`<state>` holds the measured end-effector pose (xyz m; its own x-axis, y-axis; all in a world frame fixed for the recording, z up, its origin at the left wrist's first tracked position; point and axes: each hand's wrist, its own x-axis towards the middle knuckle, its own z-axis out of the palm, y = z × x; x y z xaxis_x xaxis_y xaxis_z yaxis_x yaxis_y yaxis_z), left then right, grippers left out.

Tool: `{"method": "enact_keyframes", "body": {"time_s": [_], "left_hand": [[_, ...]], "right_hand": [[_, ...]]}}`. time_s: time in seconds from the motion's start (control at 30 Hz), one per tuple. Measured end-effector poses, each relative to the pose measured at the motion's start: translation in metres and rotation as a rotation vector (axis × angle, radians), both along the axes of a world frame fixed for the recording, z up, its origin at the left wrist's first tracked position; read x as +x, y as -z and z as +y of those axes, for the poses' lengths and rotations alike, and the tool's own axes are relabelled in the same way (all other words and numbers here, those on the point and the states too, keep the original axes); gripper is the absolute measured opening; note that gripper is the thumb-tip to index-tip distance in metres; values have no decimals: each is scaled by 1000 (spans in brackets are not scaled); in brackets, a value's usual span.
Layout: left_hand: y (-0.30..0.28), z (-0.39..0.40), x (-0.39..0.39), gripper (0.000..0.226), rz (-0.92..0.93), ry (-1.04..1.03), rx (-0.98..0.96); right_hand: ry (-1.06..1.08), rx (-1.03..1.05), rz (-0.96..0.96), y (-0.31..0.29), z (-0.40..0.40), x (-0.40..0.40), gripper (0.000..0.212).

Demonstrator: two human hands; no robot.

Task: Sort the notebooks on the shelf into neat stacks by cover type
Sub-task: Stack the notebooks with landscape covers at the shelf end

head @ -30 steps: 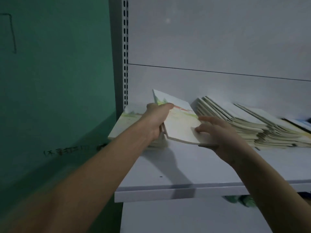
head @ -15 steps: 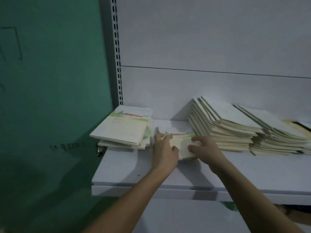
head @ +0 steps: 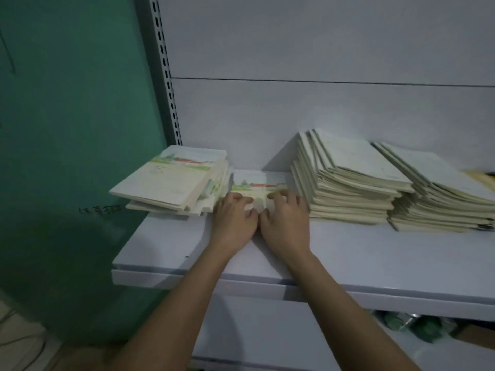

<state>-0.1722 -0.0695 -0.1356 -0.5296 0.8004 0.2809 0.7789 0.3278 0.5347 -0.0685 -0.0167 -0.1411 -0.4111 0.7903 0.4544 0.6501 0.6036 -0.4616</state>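
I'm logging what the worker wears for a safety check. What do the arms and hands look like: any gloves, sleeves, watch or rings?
Both forearms are bare as far as the frame shows, with no sleeves. The left hand and right hand wear no gloves. No watch, bracelet or ring shows, though the dim, soft picture could hide a thin ring.

bare shelf (head: 348, 253) front open, illustrated stack (head: 171, 180) left, tall plain stacks (head: 348, 183) right, narrow gap between

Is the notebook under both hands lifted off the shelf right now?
No. The landscape-cover notebook lies flat on the shelf between the stacks, with the left hand and right hand pressed on its near edge.
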Motion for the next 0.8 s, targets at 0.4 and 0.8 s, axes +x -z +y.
{"method": "enact_keyframes", "body": {"time_s": [0.4, 0.8], "left_hand": [[0, -1, 0, 35, -193, -2, 178], [10, 8, -1, 42, 106, 79, -41]], "right_hand": [[-150, -87, -200, 0, -2, 7, 47], [-103, -59, -187, 18, 9, -6, 42]]}}
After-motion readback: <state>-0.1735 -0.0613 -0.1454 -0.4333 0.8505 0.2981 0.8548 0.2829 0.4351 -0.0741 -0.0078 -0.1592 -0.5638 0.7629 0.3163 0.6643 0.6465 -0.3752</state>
